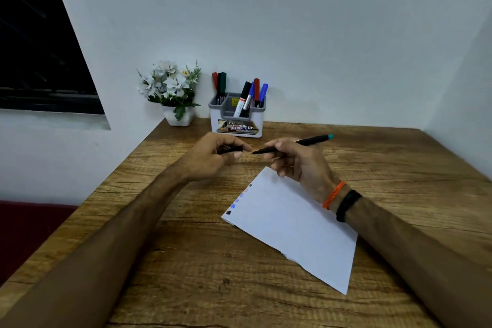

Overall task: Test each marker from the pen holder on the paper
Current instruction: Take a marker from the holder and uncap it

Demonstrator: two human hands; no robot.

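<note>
Above the wooden table [186, 261], the right hand [295, 162] pinches a black pen [308, 141] with a teal end, its tip pointing left at the cap [229, 149] gripped in the left hand's [213, 157] curled fingers. Just near of the hands lies the paper [292, 229], small colour marks along its left edge. Farther back stands the pen holder [237, 121] with markers, a flower pot [179, 116] to its left.
</note>
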